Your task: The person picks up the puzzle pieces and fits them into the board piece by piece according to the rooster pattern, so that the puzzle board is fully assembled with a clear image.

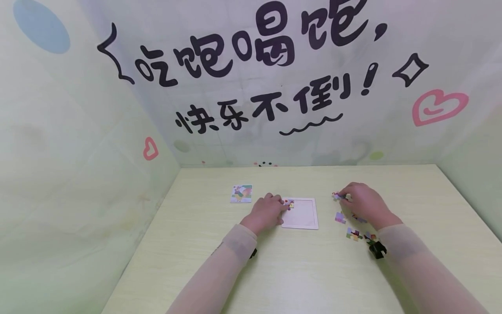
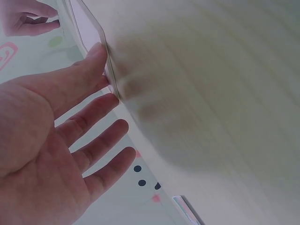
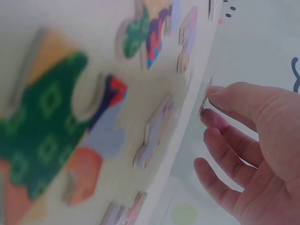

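A white square puzzle tray lies flat on the table, with a small colourful puzzle piece in its far left corner. My left hand is at the tray's left side, the index finger reaching onto that piece and the thumb at the tray's edge; the other fingers extend loosely in the left wrist view. To the right of the tray, my right hand pinches another puzzle piece between thumb and index finger, close over the table. Its remaining fingers are slightly bent.
Several loose puzzle pieces lie below and beside the right hand, some partly hidden by it. A square picture card lies to the left behind the left hand. A printed cloth wall rises at the table's far edge.
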A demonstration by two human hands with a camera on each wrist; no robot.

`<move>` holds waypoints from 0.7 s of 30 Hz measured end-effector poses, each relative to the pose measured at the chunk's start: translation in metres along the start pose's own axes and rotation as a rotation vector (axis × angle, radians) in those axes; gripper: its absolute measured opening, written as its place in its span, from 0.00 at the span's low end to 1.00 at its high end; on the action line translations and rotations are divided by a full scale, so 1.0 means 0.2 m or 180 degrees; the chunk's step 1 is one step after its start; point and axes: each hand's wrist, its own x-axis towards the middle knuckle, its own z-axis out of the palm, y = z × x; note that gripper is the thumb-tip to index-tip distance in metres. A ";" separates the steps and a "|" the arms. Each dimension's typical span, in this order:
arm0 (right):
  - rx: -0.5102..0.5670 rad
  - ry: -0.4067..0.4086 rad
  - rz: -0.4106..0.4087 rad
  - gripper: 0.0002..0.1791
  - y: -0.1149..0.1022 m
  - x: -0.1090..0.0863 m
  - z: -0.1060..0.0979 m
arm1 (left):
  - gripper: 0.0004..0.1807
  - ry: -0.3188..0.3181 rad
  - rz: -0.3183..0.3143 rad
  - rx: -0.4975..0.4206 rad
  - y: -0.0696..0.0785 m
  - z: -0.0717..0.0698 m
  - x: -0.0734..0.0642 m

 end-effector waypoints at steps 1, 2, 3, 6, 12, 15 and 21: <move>0.0002 0.0001 -0.0010 0.11 0.00 0.00 0.00 | 0.31 -0.0001 -0.0003 -0.0004 0.00 0.00 0.00; 0.0006 0.0006 -0.0021 0.11 -0.01 0.00 0.00 | 0.31 0.0001 -0.0002 -0.0007 0.00 0.00 0.00; 0.0013 0.0007 -0.0033 0.10 -0.01 0.01 0.00 | 0.31 0.0010 0.0001 -0.0006 0.00 -0.01 0.00; 0.0013 0.0014 -0.0044 0.10 -0.01 0.01 0.01 | 0.31 0.0033 0.0016 0.0003 0.01 -0.01 -0.01; 0.0030 -0.0010 -0.0058 0.10 -0.04 0.02 0.03 | 0.31 0.0025 0.0010 0.0000 0.01 -0.02 -0.01; -0.0030 0.0003 -0.0110 0.09 -0.06 0.03 0.05 | 0.31 0.0023 0.0008 -0.0047 0.00 -0.01 -0.01; -0.0091 0.0105 -0.0255 0.07 -0.12 0.04 0.09 | 0.30 0.0029 0.0012 -0.0088 0.00 -0.01 -0.01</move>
